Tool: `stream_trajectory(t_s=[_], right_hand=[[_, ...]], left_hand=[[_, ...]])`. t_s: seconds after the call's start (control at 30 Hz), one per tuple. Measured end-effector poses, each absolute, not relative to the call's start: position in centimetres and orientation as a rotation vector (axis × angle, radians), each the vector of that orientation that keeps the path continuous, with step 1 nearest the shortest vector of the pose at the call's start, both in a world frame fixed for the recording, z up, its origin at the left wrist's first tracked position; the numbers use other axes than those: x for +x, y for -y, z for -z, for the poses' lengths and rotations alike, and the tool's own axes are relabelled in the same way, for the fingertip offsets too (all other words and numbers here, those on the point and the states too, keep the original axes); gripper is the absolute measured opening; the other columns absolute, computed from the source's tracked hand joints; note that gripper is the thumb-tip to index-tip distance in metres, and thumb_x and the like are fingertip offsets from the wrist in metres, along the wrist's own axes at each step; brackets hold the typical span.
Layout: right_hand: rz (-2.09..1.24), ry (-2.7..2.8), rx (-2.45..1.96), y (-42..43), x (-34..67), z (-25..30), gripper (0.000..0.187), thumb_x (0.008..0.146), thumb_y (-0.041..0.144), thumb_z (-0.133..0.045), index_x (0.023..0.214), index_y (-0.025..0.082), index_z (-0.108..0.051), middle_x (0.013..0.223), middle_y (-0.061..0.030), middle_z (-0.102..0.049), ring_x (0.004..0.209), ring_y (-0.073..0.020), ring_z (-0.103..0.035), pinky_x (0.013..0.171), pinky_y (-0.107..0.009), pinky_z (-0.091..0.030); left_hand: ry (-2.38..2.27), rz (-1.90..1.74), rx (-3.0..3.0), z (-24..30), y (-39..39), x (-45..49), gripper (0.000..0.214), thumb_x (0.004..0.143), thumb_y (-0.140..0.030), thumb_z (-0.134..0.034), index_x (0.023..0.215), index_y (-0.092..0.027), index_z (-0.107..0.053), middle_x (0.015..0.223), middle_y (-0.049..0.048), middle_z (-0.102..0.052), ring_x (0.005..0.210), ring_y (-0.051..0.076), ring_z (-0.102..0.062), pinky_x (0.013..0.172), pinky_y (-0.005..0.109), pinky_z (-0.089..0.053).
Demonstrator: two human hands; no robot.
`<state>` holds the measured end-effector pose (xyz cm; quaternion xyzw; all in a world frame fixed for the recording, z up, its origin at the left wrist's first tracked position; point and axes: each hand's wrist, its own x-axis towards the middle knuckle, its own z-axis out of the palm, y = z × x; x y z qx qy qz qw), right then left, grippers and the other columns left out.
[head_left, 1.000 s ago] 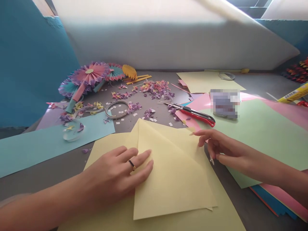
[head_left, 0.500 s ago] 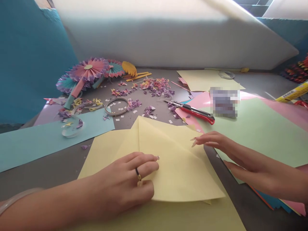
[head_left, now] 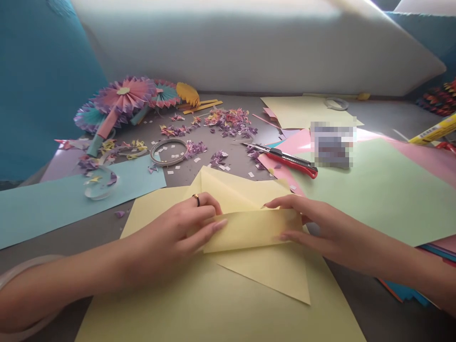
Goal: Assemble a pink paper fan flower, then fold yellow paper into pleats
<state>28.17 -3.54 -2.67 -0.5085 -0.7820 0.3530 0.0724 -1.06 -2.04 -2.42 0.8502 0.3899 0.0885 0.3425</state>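
A folded sheet of yellow paper lies on the grey table, and its upper layer is creased into a band. My left hand, with a ring on one finger, pinches the band's left end between thumb and fingers. My right hand holds the band's right end, with its fingers along the fold. A pointed corner of the yellow paper sticks out below the band. Behind it, another triangular corner rises toward the table's middle. A bangle circles my left wrist.
A red craft knife and a tape roll lie among purple paper scraps. Pleated paper rosettes stand at back left. Green, pale blue and pink sheets spread around; a blurred object rests on them.
The yellow paper's near corner has been lifted and folded upward into a band. My right hand has moved down onto it, and both hands now hold it. The view has tilted slightly down.
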Motion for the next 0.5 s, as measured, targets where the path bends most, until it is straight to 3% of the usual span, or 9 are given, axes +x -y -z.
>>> stream_trajectory(t_s=[0.13,0.27,0.37,0.5], right_hand=[[-1.178,2.317,-1.483,2.3,27.9,2.8,0.033,0.092,0.041,-0.054,0.125,0.037,-0.053,0.105,0.0019,-0.066,0.085,-0.0145,-0.064,0.072,-0.027,-0.053],[-1.100,2.354,-1.448,1.9,27.9,2.9,0.033,0.092,0.039,-0.055,0.125,0.036,-0.055,0.111,0.0001,-0.065,0.091,-0.0165,-0.063,0.072,-0.027,-0.052],[-1.022,2.384,-1.451,1.7,27.9,3.0,0.034,0.092,0.040,-0.054,0.126,0.035,-0.055,0.108,-0.0016,-0.066,0.085,-0.0167,-0.064,0.067,-0.027,-0.051],[-0.917,2.452,-1.413,1.6,27.8,3.1,0.035,0.094,0.039,-0.051,0.128,0.034,-0.054,0.105,-0.0032,-0.067,0.075,-0.0156,-0.062,0.062,-0.027,-0.050]], left_hand=[[-1.010,-0.231,2.268,2.5,1.6,-0.8,0.026,0.102,-0.030,-0.036,0.088,-0.021,-0.055,0.104,0.0010,-0.052,0.091,0.012,-0.052,0.083,0.022,-0.039],[-0.993,-0.203,2.379,2.8,1.4,-0.8,0.026,0.102,-0.026,-0.031,0.088,-0.019,-0.052,0.095,0.0026,-0.051,0.082,0.014,-0.052,0.077,0.027,-0.039],[-1.016,-0.154,2.457,3.1,1.2,-0.8,0.028,0.102,-0.026,-0.029,0.087,-0.018,-0.050,0.086,0.0025,-0.051,0.072,0.015,-0.051,0.068,0.030,-0.038],[-1.029,-0.169,2.532,3.4,0.9,-0.6,0.030,0.101,-0.024,-0.028,0.082,-0.018,-0.049,0.083,0.0034,-0.050,0.069,0.016,-0.051,0.068,0.031,-0.039]])
